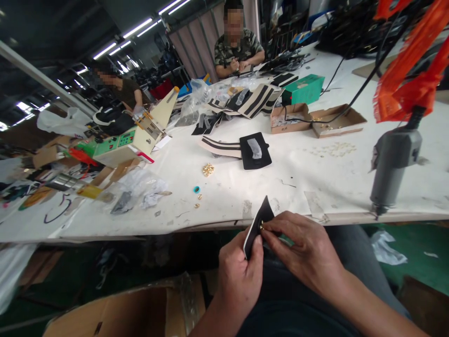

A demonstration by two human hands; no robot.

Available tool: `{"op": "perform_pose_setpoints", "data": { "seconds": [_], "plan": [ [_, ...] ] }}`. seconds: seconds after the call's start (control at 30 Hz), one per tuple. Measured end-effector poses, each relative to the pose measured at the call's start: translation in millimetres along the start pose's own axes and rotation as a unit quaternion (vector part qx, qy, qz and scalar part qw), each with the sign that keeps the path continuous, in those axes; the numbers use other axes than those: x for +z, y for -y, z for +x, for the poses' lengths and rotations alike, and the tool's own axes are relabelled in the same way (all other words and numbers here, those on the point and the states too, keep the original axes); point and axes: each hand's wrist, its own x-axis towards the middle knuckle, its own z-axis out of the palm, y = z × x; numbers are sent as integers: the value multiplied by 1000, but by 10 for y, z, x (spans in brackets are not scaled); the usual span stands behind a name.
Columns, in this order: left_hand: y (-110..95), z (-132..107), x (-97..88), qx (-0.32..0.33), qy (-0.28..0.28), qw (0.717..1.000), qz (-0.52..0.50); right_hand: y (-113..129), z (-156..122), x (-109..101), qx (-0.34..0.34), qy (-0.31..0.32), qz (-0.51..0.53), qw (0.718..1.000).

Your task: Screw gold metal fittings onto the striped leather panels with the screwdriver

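My left hand [242,267] grips a small black panel [257,224] with a pale edge, its thumb pressed on the dark face. The panel is tilted up just beyond the table's front edge. With thumb and forefinger, my right hand [301,243] pinches a small gold metal fitting [261,225] against that dark face. Whether the fitting is fixed to the panel I cannot tell. On the table ahead lie a pile of gold fittings [208,169], a small blue ring-shaped cap [197,189] and two loose gold pieces [197,206].
A grey electric screwdriver [396,164] hangs at the right below orange wrapping. Black and striped pieces [255,150] lie mid-table. Small cardboard boxes [336,122] and a green box [304,90] stand behind. A machine [122,147] sits left. Two people work across the table. An open carton [133,313] stands below.
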Motion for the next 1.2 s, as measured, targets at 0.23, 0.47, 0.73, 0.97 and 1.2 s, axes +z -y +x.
{"op": "perform_pose_setpoints", "data": {
  "seconds": [0.23, 0.47, 0.73, 0.97, 1.2],
  "plan": [
    [15, -24, -6, 19, 3, 1000, 12, -31, -55, 58, 18, 4, 41, 999],
    [16, -69, 29, 19, 6, 1000, -19, -23, -53, 99, 13, -72, 13, 997],
    [-83, -109, 79, 15, -7, 999, -28, 70, -114, -14, -33, -22, -16, 999],
    [-138, -141, 154, 55, -5, 998, -29, 165, -188, -124, 15, 38, -13, 999],
    [-182, -168, 233, 83, 12, 996, -6, 200, -172, -110, -2, 6, -51, 999]
  ]
}}
